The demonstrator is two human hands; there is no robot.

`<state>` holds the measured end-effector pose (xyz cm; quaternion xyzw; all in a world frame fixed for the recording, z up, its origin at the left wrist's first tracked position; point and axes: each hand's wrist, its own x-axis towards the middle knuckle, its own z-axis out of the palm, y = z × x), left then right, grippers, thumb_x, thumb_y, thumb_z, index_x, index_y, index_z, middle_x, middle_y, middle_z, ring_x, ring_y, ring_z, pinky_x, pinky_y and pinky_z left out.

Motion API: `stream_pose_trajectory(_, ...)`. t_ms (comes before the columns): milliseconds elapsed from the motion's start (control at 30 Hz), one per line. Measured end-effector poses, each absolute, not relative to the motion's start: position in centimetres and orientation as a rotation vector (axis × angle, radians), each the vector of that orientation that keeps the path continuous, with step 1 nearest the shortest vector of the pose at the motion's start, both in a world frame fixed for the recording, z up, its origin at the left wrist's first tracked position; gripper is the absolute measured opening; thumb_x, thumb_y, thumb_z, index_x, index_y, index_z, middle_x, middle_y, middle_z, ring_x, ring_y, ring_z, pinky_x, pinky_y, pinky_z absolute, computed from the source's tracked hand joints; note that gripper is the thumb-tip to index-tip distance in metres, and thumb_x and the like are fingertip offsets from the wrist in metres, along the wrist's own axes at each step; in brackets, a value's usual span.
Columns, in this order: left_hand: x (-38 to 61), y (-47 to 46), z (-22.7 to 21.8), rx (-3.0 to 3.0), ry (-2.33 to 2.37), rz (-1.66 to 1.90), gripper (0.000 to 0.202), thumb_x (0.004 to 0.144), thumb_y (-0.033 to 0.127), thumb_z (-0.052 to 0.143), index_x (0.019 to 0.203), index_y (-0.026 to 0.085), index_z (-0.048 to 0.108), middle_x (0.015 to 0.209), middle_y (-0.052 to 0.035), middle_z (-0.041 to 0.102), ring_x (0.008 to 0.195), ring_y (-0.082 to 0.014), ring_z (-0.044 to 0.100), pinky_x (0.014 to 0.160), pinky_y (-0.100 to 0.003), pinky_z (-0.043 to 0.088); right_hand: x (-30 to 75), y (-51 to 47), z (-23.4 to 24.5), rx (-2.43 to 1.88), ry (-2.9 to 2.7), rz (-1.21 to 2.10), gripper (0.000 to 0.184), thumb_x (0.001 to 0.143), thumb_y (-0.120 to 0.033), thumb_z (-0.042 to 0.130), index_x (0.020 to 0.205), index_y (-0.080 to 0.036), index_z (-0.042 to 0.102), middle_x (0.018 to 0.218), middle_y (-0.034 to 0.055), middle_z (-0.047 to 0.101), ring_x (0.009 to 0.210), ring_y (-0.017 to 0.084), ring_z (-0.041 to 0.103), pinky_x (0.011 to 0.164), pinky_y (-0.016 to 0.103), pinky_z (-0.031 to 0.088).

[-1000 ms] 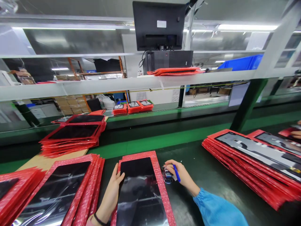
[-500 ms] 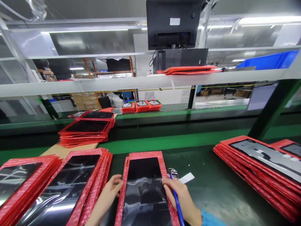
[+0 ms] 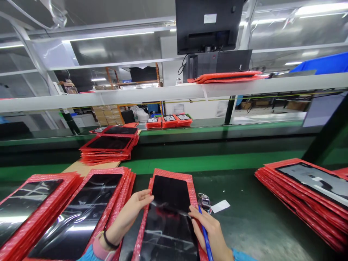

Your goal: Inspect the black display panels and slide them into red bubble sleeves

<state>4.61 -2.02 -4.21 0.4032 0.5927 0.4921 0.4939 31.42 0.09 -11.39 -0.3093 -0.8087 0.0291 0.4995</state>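
In front of me a glossy black screen panel [image 3: 171,224] lies on a red bubble-wrap sleeve [image 3: 174,174], a clear film over its lower part. My left hand [image 3: 133,206] is closed at the left border of the sleeve, its fingertips reaching the panel's edge; the underside of the grip is hidden. At the opposite edge, my right hand [image 3: 210,232] wraps round a blue pen [image 3: 206,239] while its index finger and thumb touch the panel. Just beyond that hand sit a small metal tally counter [image 3: 206,203] and a white paper slip [image 3: 220,206].
Stacks of red-sleeved panels stand left [image 3: 73,217], farther back on a board [image 3: 108,148], and right [image 3: 304,195]. Smaller red packs [image 3: 170,121] rest behind. A white shelf rail [image 3: 122,95] crosses above, carrying a monitor [image 3: 209,27]. A dark post [image 3: 323,137] rises at right.
The view has shifted slightly. My left hand has moved up and inward onto the sleeve's edge, and the sleeve with its panel has tilted slightly. My right hand keeps the pen.
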Motion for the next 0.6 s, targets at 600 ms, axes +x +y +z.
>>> stream_pose_trajectory(600,-4.8,-7.0,0.4,0.778,1.530,1.311,0.065,0.055,0.035,0.083,0.114,0.020,0.058,0.105,-0.0063,0.073,0.098,-0.0280,0.068,0.086,-0.037,0.052,31.6,0.1,-11.3,-0.569,-1.964,0.108,0.021,0.087,-0.008,0.052,0.100,-0.020,0.062,0.097,0.0071,0.077,0.088,0.019,0.074,0.095,0.033,0.055)
